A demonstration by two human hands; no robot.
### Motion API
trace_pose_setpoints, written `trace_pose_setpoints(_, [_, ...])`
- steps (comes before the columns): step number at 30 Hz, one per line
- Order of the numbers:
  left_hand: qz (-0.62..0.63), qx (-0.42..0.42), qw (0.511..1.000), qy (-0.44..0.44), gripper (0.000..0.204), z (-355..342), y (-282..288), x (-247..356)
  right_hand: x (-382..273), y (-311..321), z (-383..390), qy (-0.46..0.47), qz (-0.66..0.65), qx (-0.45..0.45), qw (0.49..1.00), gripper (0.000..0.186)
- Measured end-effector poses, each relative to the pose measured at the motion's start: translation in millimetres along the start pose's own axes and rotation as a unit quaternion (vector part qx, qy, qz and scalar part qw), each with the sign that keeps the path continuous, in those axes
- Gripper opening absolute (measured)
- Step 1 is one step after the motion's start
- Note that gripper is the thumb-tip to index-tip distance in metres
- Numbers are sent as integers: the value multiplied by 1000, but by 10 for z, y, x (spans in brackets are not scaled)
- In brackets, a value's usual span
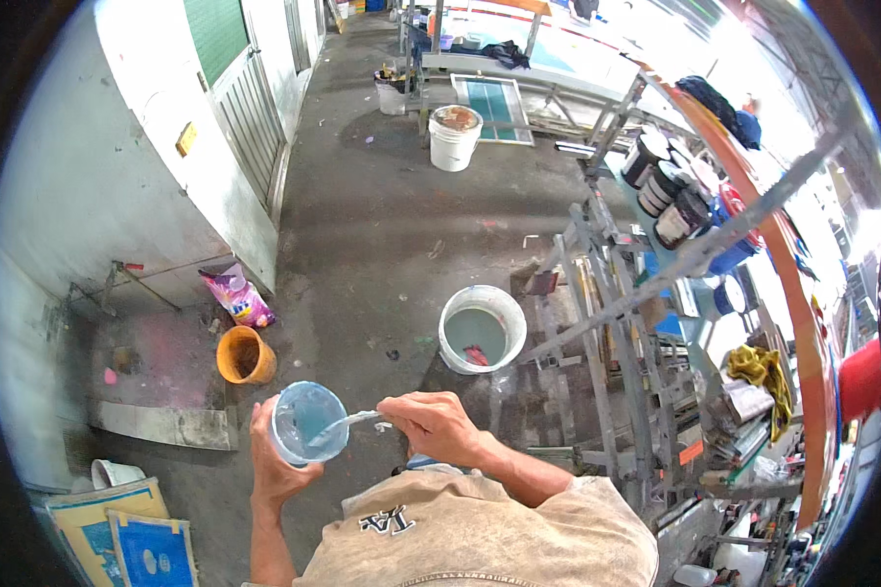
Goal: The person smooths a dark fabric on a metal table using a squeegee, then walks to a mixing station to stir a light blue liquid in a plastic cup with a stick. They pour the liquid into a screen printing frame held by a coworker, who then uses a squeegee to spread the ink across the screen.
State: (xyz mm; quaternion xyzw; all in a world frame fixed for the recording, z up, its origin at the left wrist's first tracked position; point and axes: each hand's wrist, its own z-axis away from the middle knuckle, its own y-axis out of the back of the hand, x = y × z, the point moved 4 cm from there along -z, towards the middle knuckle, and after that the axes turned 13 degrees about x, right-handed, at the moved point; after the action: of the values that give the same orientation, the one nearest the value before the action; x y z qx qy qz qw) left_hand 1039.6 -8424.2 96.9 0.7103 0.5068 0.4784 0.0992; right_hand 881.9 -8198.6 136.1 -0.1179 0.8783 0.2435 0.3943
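Note:
My left hand (269, 445) is wrapped around a translucent plastic tub (284, 403) with some bluish content at its bottom, tilted so that its mouth faces up at me. My right hand (436, 426) is closed on the handle of a pale, paint-smeared stirring stick (362, 417). The stick's far end reaches into the tub; whether it is a flat spatula or a brush I cannot tell. On the floor ahead of my right hand stands a white bucket (450, 354), holding greyish liquid and a small red thing.
An orange bucket (233, 367) and a purple plastic bag (237, 293) stand by the low basin at left. Framed screens (157, 548) lean at lower left. A metal rack (607, 323) with paint jars (663, 186) lines the right side. Farther off is another white bucket (454, 147).

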Motion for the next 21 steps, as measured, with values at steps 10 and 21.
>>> trace_pose_setpoints(10, [51,-20,998,-15,106,-1516,-665,-607,962,17,-1147,-24,31,31,999,15])
trace_pose_setpoints(21, [161,-95,978,-91,101,-3458,-1627,-1662,1777,-85,-2517,-113,157,195,962,17])
